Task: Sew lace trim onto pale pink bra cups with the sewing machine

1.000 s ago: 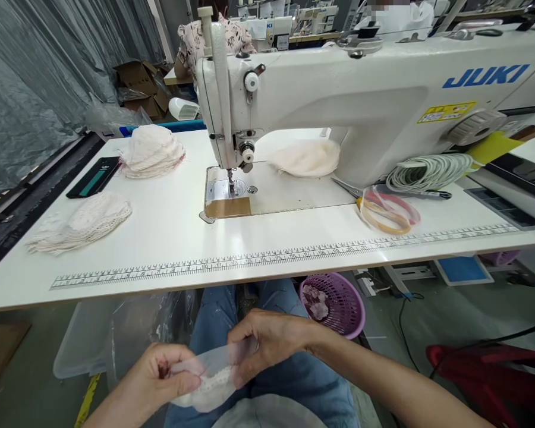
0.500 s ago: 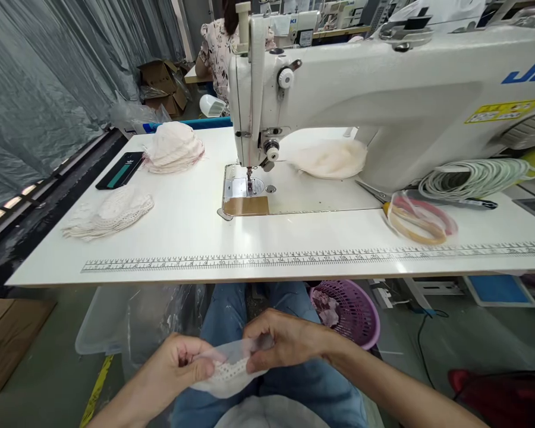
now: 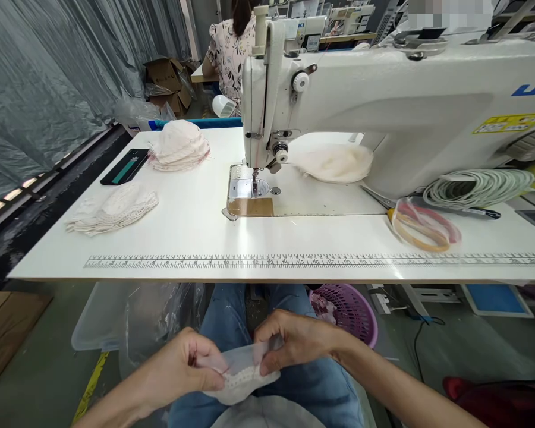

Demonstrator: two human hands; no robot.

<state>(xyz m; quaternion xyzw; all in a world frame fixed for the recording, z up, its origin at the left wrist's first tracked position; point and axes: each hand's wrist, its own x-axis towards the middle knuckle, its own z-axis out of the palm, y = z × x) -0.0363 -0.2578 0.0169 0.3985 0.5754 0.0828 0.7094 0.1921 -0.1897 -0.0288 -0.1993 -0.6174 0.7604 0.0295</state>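
Above my lap, a small piece of sheer white fabric with a lace edge (image 3: 243, 375) is stretched between my two hands. My left hand (image 3: 189, 368) pinches its left end, thumb on top. At the other end, my right hand (image 3: 289, 343) is closed on the fabric between thumb and fingers. Beyond the hands stands a white sewing machine (image 3: 365, 89) on a white table (image 3: 182, 238). A stack of lace-edged white pieces (image 3: 116, 209) lies at the table's left, with a pale pink stack (image 3: 178, 145) behind it.
A dark phone (image 3: 125, 167) lies by the stacks. Cream fabric (image 3: 339, 163) rests under the machine arm. Scissors, fabric loops (image 3: 423, 226) and coiled pale cord (image 3: 477, 187) are at right. A purple basket (image 3: 352, 315) stands below the table. Another person (image 3: 232, 53) sits behind.
Both hands have shifted slightly to the right with the fabric still between them. The camera view has turned a little, so the table and machine appear moved slightly right.
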